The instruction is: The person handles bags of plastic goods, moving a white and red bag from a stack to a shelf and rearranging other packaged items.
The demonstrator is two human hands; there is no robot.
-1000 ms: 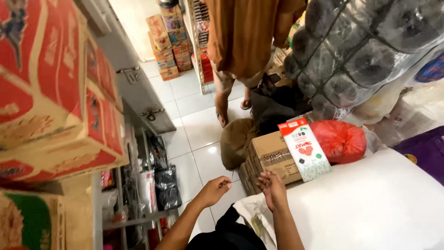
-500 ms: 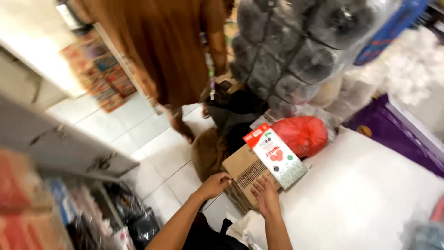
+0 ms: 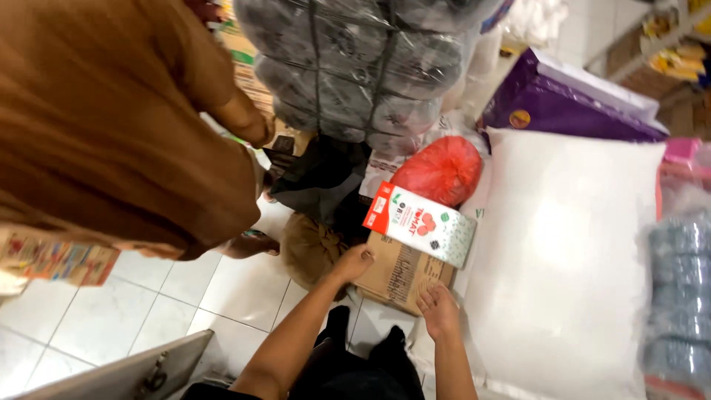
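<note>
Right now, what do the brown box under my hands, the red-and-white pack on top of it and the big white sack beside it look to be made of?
The brown box looks like plain matte corrugated cardboard, with a dull kraft surface and creased edges. The red-and-white pack seems to be printed paper or film with a slight sheen; I cannot tell which. The big white sack looks like soft plastic or woven sacking, pillowy and faintly glossy.

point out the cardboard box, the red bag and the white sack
cardboard box (image 3: 396, 275), head view, its brown side face
red bag (image 3: 438, 170), head view, middle of its bulge
white sack (image 3: 566, 252), head view, its flat top
</note>
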